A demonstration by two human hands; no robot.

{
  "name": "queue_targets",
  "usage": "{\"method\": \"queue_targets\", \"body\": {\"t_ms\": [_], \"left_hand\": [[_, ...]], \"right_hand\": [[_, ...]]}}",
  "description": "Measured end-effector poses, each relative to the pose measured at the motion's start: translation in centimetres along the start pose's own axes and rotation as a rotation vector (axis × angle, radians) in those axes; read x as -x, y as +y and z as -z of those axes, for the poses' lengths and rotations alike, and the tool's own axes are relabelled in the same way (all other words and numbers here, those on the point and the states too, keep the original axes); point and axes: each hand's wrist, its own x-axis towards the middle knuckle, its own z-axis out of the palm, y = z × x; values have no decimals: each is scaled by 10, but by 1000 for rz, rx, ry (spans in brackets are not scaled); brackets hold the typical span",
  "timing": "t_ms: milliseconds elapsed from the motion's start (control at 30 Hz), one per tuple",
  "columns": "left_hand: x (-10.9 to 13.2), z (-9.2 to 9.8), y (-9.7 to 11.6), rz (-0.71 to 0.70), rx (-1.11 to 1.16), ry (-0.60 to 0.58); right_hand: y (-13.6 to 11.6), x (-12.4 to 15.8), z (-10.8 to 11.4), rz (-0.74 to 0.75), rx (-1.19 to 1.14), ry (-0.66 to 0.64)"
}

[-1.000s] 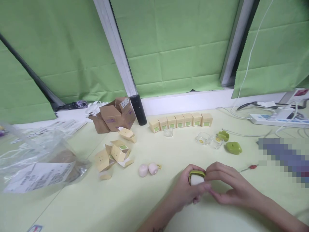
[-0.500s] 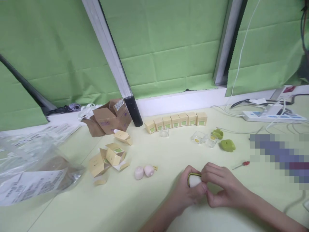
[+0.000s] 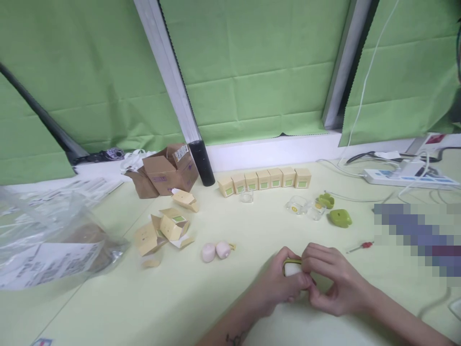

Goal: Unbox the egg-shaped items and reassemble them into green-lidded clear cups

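Note:
My left hand (image 3: pixel 277 284) wraps round a small white case with a green rim (image 3: pixel 291 267), just above the pale table (image 3: pixel 230 298). My right hand (image 3: pixel 333 281) is closed on the same case from the right, its fingertips pressed on the rim. Most of the case is hidden by my fingers. Two pink cases (image 3: pixel 215 251) lie to the left of my hands. A green case half (image 3: pixel 340 217) and another green piece (image 3: pixel 325 199) lie beyond my right hand, beside clear plastic inserts (image 3: pixel 305 207).
A row of small tan boxes (image 3: pixel 264 180) stands at the back. Opened tan boxes (image 3: pixel 163 229), a brown carton (image 3: pixel 168 170) and a black cylinder (image 3: pixel 202 162) are at the left. A clear bag (image 3: pixel 50 240) lies far left. A small red screwdriver (image 3: pixel 361 247), power strip (image 3: pixel 408 178) and cables are right.
Both hands stay closed on the case, and the right fingers have shifted slightly on its rim. The view has swung a little.

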Motion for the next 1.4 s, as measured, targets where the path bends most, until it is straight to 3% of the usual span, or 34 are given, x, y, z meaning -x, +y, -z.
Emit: {"method": "queue_targets", "body": {"t_ms": [167, 400, 500, 600, 667, 767, 833, 933, 1033, 1200, 1300, 1400], "left_hand": [[6, 3, 9, 45, 58, -29], [-1, 1, 9, -118, 316, -41], [-20, 9, 19, -130, 124, -30], [-56, 20, 44, -236, -240, 206], [-86, 26, 63, -305, -366, 261], [-123, 30, 85, -310, -501, 226], [-134, 31, 90, -280, -562, 204], [-121, 32, 81, -262, -619, 214], [-82, 33, 60, -242, -629, 205], [-24, 26, 23, -287, -507, 105], [-14, 21, 12, -344, -492, 183], [-14, 21, 9, -341, -504, 211]], "right_hand": [[6, 1, 5, -21, -68, 4], [8, -6, 3, -390, -492, -189], [15, -6, 1, -512, -649, -38], [28, -8, 8, -668, -780, 290], [36, -9, 16, -764, -853, 433], [43, -11, 21, -875, -876, 435], [43, -13, 21, -948, -816, 403], [39, -16, 17, -965, -720, 370], [36, -17, 13, -871, -614, 328], [25, -14, 6, -682, -423, 21], [16, -14, 7, -570, -403, -154], [10, -15, 11, -558, -375, -225]]}}
